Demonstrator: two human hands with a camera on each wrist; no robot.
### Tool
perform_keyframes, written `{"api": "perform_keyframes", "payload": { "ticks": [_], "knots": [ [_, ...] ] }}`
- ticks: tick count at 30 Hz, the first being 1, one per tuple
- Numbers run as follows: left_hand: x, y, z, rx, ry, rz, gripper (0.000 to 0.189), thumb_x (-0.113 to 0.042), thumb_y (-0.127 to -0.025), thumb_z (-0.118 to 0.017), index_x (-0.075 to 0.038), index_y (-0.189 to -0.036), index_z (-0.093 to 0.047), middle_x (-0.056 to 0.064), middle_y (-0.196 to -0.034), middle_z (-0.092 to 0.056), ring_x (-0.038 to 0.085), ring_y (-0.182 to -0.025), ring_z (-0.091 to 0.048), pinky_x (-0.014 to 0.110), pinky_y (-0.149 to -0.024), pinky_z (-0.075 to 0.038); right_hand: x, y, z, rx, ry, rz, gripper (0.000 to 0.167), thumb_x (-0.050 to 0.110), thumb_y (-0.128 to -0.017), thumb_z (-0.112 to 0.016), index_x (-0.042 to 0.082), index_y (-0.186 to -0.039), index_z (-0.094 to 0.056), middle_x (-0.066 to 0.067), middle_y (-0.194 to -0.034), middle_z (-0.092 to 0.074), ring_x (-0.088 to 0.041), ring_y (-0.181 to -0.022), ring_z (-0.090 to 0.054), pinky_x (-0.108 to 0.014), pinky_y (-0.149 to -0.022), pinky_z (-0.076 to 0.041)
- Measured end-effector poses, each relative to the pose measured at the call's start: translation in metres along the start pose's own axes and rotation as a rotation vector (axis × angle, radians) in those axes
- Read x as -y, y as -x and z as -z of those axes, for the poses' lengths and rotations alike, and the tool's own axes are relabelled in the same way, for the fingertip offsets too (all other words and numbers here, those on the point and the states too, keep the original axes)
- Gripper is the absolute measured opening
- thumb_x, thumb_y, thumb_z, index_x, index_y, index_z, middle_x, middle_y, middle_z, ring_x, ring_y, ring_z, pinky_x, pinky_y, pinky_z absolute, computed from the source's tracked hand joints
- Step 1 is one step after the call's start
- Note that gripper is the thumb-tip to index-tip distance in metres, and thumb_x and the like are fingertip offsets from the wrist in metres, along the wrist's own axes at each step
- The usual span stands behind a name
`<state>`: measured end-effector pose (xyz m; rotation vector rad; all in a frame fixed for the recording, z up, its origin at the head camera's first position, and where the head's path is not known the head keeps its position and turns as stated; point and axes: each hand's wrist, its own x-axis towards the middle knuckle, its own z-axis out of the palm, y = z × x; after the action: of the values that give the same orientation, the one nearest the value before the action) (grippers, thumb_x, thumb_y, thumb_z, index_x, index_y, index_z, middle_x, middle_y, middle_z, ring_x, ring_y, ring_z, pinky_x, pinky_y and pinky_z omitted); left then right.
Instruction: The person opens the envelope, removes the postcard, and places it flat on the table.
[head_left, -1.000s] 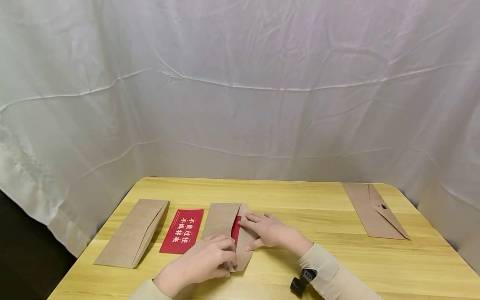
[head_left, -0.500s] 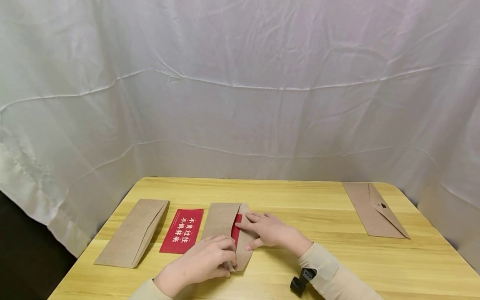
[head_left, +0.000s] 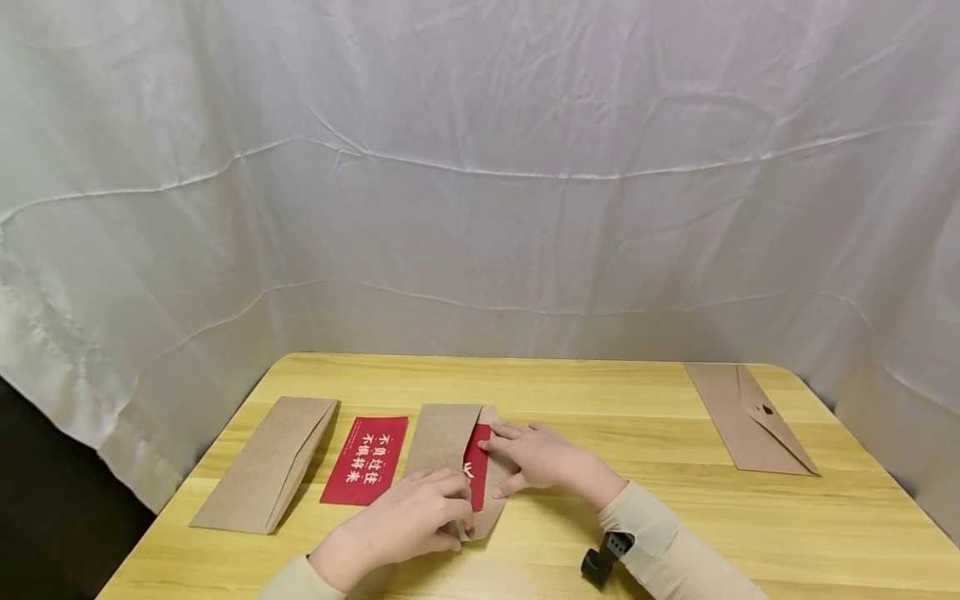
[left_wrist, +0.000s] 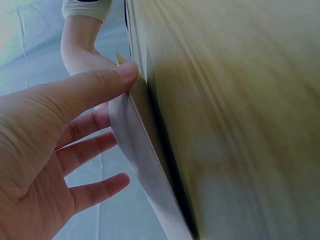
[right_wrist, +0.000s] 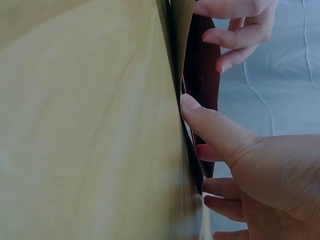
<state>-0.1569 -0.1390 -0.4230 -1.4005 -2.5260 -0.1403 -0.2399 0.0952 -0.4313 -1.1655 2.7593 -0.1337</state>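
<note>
A brown paper envelope (head_left: 442, 432) lies on the table in front of me with its flap unfolded to the right. Part of a red card (head_left: 477, 483) with white lettering shows at its mouth, its left portion hidden inside. At the near end, my left hand (head_left: 408, 518) pinches the envelope; the left wrist view has the thumb on one face of the paper (left_wrist: 145, 160) and fingers on the other. My right hand (head_left: 543, 460) rests over the flap, loosely straight fingers touching the card. In the right wrist view, the card (right_wrist: 203, 75) looks dark, beside the thumb.
Left of the worked envelope lies another red card (head_left: 352, 467) with white characters. A second brown envelope (head_left: 258, 471) sits at the far left. A third envelope (head_left: 738, 433), its flap folded over, lies at the back right. Pale curtains (head_left: 525, 233) surround the table (head_left: 637, 400).
The red card has come further out of the envelope to the right, and a white character now shows on it. The left hand has stayed put; the right has barely moved.
</note>
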Motion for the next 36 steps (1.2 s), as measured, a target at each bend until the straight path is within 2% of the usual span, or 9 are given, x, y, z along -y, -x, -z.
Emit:
{"api": "perform_keyframes", "payload": {
  "ticks": [5, 8, 15, 20, 29, 36],
  "knots": [
    [0.000, -0.001, 0.000, 0.006, 0.052, 0.000, 0.018, -0.033, -0.076, -0.082, -0.029, -0.079, -0.064, -0.017, -0.086, -0.054, -0.002, -0.083, -0.049, 0.014, -0.077, -0.045, -0.004, -0.002, 0.001, -0.017, 0.014, 0.016, 0.071, 0.055, -0.084, -0.067, 0.014, -0.139, -0.051, -0.015, -0.152, -0.043, -0.033, -0.143, -0.038, -0.056, -0.111, -0.037],
    [0.000, -0.001, 0.001, 0.016, 0.073, 0.007, 0.020, -0.031, -0.077, -0.082, -0.029, -0.077, -0.062, -0.017, -0.082, -0.050, -0.003, -0.078, -0.045, 0.011, -0.072, -0.039, -0.006, -0.003, 0.001, -0.022, 0.028, 0.029, 0.069, 0.054, -0.085, -0.067, 0.012, -0.138, -0.053, -0.016, -0.151, -0.043, -0.034, -0.142, -0.038, -0.054, -0.111, -0.037],
    [-0.002, 0.000, 0.003, 0.057, 0.056, 0.026, 0.016, -0.032, -0.077, -0.081, -0.033, -0.083, -0.066, -0.020, -0.084, -0.055, -0.001, -0.084, -0.049, 0.024, -0.085, -0.048, -0.008, -0.005, 0.001, -0.015, 0.042, 0.030, 0.069, 0.055, -0.084, -0.067, 0.013, -0.138, -0.052, -0.015, -0.151, -0.044, -0.033, -0.142, -0.039, -0.053, -0.113, -0.037],
    [-0.003, -0.002, 0.004, 0.093, 0.015, 0.035, 0.017, -0.033, -0.077, -0.081, -0.035, -0.088, -0.069, -0.022, -0.090, -0.061, 0.001, -0.093, -0.054, 0.037, -0.095, -0.049, -0.010, -0.005, 0.001, -0.001, 0.018, 0.025, 0.069, 0.054, -0.084, -0.067, 0.014, -0.139, -0.052, -0.014, -0.152, -0.042, -0.032, -0.143, -0.037, -0.053, -0.113, -0.036],
    [-0.006, -0.013, 0.003, 0.077, -0.049, 0.027, 0.014, -0.038, -0.077, -0.079, -0.036, -0.086, -0.069, -0.023, -0.092, -0.066, 0.005, -0.101, -0.059, 0.049, -0.097, -0.050, -0.017, -0.004, 0.004, 0.034, -0.062, 0.030, 0.069, 0.051, -0.084, -0.069, 0.015, -0.140, -0.050, -0.011, -0.154, -0.041, -0.033, -0.145, -0.033, -0.058, -0.114, -0.032],
    [-0.008, -0.015, 0.000, 0.078, -0.029, 0.043, 0.015, -0.046, -0.076, -0.077, -0.036, -0.082, -0.068, -0.024, -0.085, -0.062, 0.003, -0.099, -0.057, 0.051, -0.096, -0.051, -0.018, -0.003, 0.006, 0.047, -0.069, 0.013, 0.065, 0.050, -0.083, -0.071, 0.017, -0.137, -0.053, -0.009, -0.153, -0.043, -0.035, -0.146, -0.030, -0.057, -0.116, -0.028]
  ]
}}
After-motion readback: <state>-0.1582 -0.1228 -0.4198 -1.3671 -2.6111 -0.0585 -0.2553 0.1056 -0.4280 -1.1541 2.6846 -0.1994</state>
